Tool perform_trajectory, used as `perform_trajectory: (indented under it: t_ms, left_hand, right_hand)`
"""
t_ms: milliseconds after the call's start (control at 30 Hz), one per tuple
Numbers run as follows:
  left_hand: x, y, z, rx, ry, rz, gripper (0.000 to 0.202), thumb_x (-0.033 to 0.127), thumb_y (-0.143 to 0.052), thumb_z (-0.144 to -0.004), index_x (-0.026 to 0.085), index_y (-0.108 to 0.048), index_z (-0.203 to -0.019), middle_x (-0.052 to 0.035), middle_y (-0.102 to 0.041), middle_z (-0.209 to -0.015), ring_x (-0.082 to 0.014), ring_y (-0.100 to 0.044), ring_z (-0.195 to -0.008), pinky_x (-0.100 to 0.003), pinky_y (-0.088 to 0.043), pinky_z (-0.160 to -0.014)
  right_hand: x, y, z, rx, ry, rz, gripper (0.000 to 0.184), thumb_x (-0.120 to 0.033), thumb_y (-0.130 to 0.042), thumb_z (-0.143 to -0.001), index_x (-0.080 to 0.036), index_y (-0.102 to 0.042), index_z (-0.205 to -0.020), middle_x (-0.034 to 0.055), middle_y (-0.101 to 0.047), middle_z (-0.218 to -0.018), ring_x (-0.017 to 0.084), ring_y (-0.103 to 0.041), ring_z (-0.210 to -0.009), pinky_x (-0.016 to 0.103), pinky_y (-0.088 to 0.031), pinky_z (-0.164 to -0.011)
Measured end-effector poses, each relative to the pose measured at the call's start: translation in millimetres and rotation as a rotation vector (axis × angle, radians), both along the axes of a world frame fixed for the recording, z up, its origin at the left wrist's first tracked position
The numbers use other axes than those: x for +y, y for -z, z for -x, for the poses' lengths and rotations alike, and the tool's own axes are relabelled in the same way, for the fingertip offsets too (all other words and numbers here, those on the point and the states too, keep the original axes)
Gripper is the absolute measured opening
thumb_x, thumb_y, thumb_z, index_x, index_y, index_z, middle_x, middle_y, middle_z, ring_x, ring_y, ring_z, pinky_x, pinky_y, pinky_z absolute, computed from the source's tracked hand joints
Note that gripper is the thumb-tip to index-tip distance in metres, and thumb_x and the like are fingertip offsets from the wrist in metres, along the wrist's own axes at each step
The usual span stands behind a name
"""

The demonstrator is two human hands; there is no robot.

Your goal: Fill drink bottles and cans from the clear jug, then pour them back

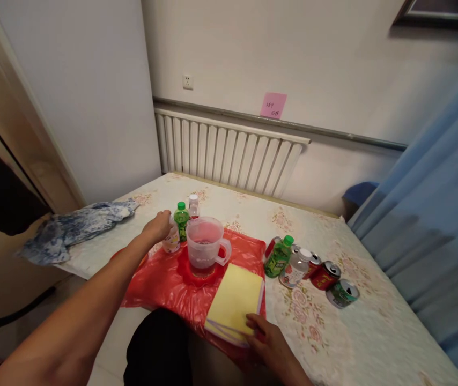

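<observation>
My left hand (159, 227) is closed around the top of a small clear bottle (171, 242) with a patterned label, at the left of a red plastic sheet (154, 279). Beside it stand a green-capped bottle (181, 221) and a white-capped bottle (193, 206). A translucent measuring jug (202, 244), its handle to the right, sits upright in a red scalloped dish (186, 271). My right hand (267, 340) rests at the lower right corner of a yellow pad-like stack (235, 300), fingers apart and touching it. The hand's underside is hidden.
On the right of the flowered tablecloth (253, 214) stand a tilted green-capped bottle (279, 257), a white-capped bottle (295, 268), a red can (325, 275) and a green can (342, 294). A blue-white cloth (80, 228) hangs over the left edge. A blue curtain (438, 187) borders the right.
</observation>
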State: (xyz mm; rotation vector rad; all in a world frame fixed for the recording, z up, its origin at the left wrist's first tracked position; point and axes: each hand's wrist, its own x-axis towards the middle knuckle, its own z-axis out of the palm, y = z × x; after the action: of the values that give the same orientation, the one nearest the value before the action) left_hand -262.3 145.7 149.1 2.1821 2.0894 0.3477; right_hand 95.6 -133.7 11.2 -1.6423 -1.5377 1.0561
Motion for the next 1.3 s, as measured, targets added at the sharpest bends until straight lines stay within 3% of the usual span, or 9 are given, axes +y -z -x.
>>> perform_trajectory:
  t_ms: [200,400,600,700,833,933,1033,1133,1300]
  left_hand:
    - [11.0,7.6,-1.5,-0.006,0.007,0.026,0.049,0.029,-0.048,-0.086,0.014,-0.039,-0.132,-0.0206,-0.053,-0.131,-0.0291,-0.058,-0.115,-0.035,-0.045,-0.088]
    - [2.7,5.0,5.0,-0.012,0.02,0.02,0.075,0.034,-0.059,-0.079,0.012,-0.026,-0.142,-0.0214,-0.048,-0.138,-0.0295,-0.052,-0.124,-0.033,-0.042,-0.094]
    - [-19.7,-3.5,8.9,-0.017,0.007,-0.024,0.076,0.032,-0.061,-0.076,0.009,-0.029,-0.141,-0.0198,-0.05,-0.137,-0.0284,-0.052,-0.123,-0.03,-0.042,-0.095]
    - [-36.9,-8.6,9.1,-0.031,-0.011,-0.074,0.071,0.034,-0.055,-0.081,0.004,-0.029,-0.141,-0.0226,-0.048,-0.138,-0.031,-0.05,-0.125,-0.034,-0.042,-0.096]
    - [-73.8,-8.0,4.0,-0.154,-0.097,-0.314,0.056,0.035,-0.044,-0.087,0.008,-0.038,-0.136,-0.0166,-0.061,-0.12,-0.0288,-0.061,-0.105,-0.037,-0.047,-0.089]
    - [-113.9,2.1,-9.7,-0.305,-0.05,-0.392,0.048,0.036,-0.041,-0.088,0.015,-0.044,-0.131,-0.0088,-0.065,-0.111,-0.0208,-0.066,-0.082,-0.033,-0.05,-0.079]
    - [-154.4,23.4,-34.1,-0.423,-0.02,-0.417,0.044,0.04,-0.046,-0.084,0.019,-0.052,-0.122,-0.0056,-0.069,-0.098,-0.0216,-0.067,-0.079,-0.032,-0.051,-0.075]
    - [-185.4,50.8,-63.5,-0.551,0.087,-0.265,0.044,0.048,-0.046,-0.083,0.02,-0.055,-0.116,-0.006,-0.071,-0.094,-0.0218,-0.069,-0.077,-0.031,-0.054,-0.069]
    - [-214.7,81.4,-99.8,-0.642,0.206,-0.147,0.036,0.046,-0.049,-0.082,0.022,-0.063,-0.105,-0.0046,-0.074,-0.092,-0.0227,-0.071,-0.083,-0.029,-0.057,-0.072]
  right_hand:
    - [-6.7,10.0,-4.1,0.031,0.024,0.045,0.053,-0.028,-0.059,-0.07,-0.016,-0.063,-0.121,0.0106,-0.068,-0.116,0.026,-0.062,-0.111,0.036,-0.048,-0.097]
    - [-9.4,6.8,-7.5,0.05,0.006,0.054,0.054,-0.027,-0.058,-0.07,-0.017,-0.062,-0.122,0.0102,-0.068,-0.117,0.027,-0.062,-0.113,0.037,-0.048,-0.097]
    - [-8.2,-5.1,-11.7,0.052,0.034,0.018,0.053,-0.026,-0.059,-0.069,-0.015,-0.062,-0.121,0.0114,-0.069,-0.114,0.026,-0.063,-0.11,0.038,-0.047,-0.098]
    - [-5.1,-9.4,-24.1,0.12,0.059,-0.064,0.047,-0.024,-0.058,-0.069,-0.016,-0.065,-0.115,0.0093,-0.071,-0.109,0.025,-0.065,-0.105,0.037,-0.049,-0.095]
    - [5.6,-1.4,-63.3,0.125,0.316,-0.152,0.044,-0.025,-0.062,-0.063,-0.015,-0.067,-0.106,0.0091,-0.073,-0.094,0.025,-0.07,-0.089,0.038,-0.054,-0.086]
    - [19.5,5.5,-98.5,0.09,0.55,-0.232,0.051,-0.031,-0.066,-0.062,-0.015,-0.064,-0.11,0.0099,-0.073,-0.094,0.025,-0.07,-0.083,0.039,-0.055,-0.083]
    - [42.0,4.4,-122.4,0.074,0.747,-0.352,0.065,-0.041,-0.067,-0.063,-0.011,-0.056,-0.12,0.0156,-0.069,-0.107,0.027,-0.069,-0.093,0.038,-0.054,-0.084]
    - [71.7,0.2,-130.2,-0.066,0.866,-0.47,0.074,-0.047,-0.069,-0.061,-0.01,-0.051,-0.123,0.0191,-0.065,-0.116,0.028,-0.065,-0.102,0.036,-0.051,-0.085]
    - [115.0,6.7,-123.5,-0.224,0.963,-0.472,0.074,-0.047,-0.072,-0.059,-0.013,-0.051,-0.121,0.0213,-0.061,-0.121,0.033,-0.059,-0.11,0.04,-0.046,-0.09]
